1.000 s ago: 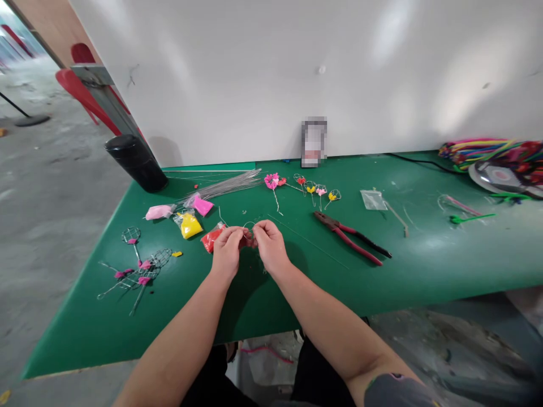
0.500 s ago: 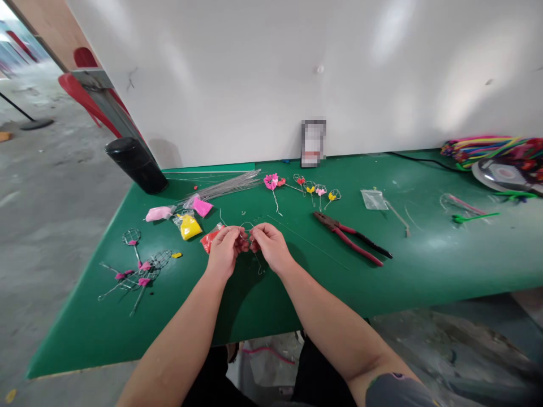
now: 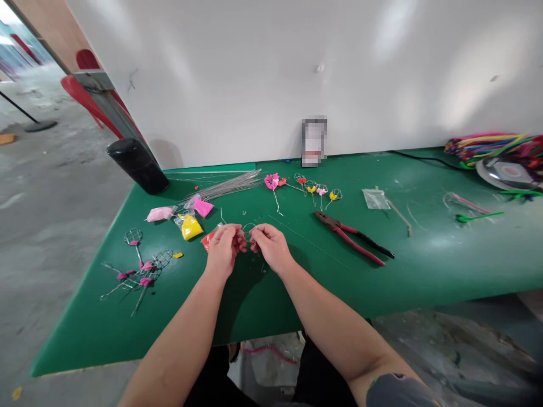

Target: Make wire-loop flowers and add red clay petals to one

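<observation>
Between my two hands a thin metal wire (image 3: 249, 225) arches in a small loop above the table. My left hand (image 3: 224, 246) pinches it on one side, and a bent wire end sticks up past its knuckles. On the other side my right hand (image 3: 270, 244) pinches the same wire between thumb and fingers. A hooked wire end hangs below the right fingers. Partly behind my left hand lies a packet of red clay (image 3: 207, 240). Pliers (image 3: 348, 237) with red and black handles rest to the right of my right hand.
A bundle of straight wires (image 3: 229, 185), yellow clay (image 3: 189, 226) and pink packets lie behind my left hand. Wire rackets with pink bits (image 3: 144, 271) are at left. Several small wire pieces (image 3: 322, 191) lie at the back, near a leaning phone (image 3: 314, 142). A black cylinder (image 3: 138, 167) stands at the back left.
The hanging wire end below my hands has shifted slightly. Both hands keep their pinch on the wire, and the whole view has moved a little.
</observation>
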Motion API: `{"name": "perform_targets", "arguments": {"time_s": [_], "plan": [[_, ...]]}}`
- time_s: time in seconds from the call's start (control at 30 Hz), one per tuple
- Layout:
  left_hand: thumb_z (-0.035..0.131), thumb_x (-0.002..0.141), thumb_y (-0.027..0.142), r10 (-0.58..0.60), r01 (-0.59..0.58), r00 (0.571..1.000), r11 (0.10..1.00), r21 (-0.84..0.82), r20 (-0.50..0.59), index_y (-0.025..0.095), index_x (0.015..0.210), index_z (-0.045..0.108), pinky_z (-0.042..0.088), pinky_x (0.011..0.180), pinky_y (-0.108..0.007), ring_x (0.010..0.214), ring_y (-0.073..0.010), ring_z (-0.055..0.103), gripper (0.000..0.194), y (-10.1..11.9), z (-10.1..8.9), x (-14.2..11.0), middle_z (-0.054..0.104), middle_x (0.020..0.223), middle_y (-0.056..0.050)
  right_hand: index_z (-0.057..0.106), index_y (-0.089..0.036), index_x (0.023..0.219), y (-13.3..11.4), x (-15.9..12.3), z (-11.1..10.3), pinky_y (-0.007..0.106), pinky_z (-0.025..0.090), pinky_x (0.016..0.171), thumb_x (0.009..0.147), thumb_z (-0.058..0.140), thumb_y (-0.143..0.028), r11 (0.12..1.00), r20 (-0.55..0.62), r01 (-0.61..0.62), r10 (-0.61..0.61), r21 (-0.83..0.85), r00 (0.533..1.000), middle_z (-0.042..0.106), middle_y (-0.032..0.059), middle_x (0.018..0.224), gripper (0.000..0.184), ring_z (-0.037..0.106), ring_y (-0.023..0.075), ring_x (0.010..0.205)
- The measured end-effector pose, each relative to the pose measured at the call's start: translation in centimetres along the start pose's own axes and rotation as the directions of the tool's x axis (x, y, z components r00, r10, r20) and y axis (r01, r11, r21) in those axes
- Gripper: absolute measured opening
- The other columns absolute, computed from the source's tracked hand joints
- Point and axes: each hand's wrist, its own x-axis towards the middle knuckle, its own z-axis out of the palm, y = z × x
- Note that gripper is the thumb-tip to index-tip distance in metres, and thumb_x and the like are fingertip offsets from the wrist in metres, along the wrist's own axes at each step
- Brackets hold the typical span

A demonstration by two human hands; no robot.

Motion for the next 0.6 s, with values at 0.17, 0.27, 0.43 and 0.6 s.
{"name": "perform_targets", "arguments": {"time_s": [0.17,0.27,0.43,0.6], "plan": [[0.054,0.065,0.027,0.111,-0.118,0.977,0.993,-0.03,-0.181,0.018,0.067,0.049,0.036,0.041,-0.021,0.044,-0.0077,0.045,0.01,0.5,-0.5,0.4,0.045,0.053,0.006,0.054,-0.019,0.063,-0.1,0.0,-0.1,0.021,0.04,0.04,0.064,0.054,-0.033,0.999,-0.047,0.006,-0.004,0.039,0.999,0.052,-0.0048,0.05,0.014,0.049,0.0081,0.042],[0.057,0.065,0.024,0.357,-0.276,0.894,0.915,0.293,-0.273,0.019,0.067,0.049,0.037,0.046,-0.02,0.047,-0.0072,0.043,0.009,0.5,-0.8,0.1,0.046,0.054,0.006,0.054,-0.019,0.063,0.0,0.0,-0.1,0.02,0.04,0.039,0.065,0.054,-0.032,1.0,-0.073,-0.003,0.004,0.009,0.997,0.052,-0.0049,0.051,0.013,0.05,0.0079,0.043],[0.06,0.066,0.023,0.62,-0.466,0.783,0.543,0.698,0.04,0.02,0.07,0.059,0.043,0.07,-0.026,0.074,-0.0141,0.053,0.005,0.4,-1.0,-0.7,0.057,0.074,-0.001,0.056,-0.02,0.066,0.2,-0.3,-0.2,0.02,0.042,0.04,0.069,0.052,-0.032,0.997,-0.076,0.055,-0.06,-0.062,0.995,0.053,-0.004,0.055,0.013,0.052,0.0081,0.046],[0.058,0.068,0.027,0.517,-0.364,0.853,0.684,0.632,-0.068,0.02,0.072,0.056,0.043,0.057,-0.025,0.057,-0.0115,0.052,0.009,-0.1,-1.0,-0.5,0.057,0.066,0.001,0.057,-0.019,0.067,0.3,-0.4,-0.1,0.02,0.043,0.041,0.07,0.051,-0.031,0.99,-0.076,0.127,-0.131,-0.059,0.988,0.053,-0.0037,0.057,0.013,0.052,0.0084,0.047]]}}
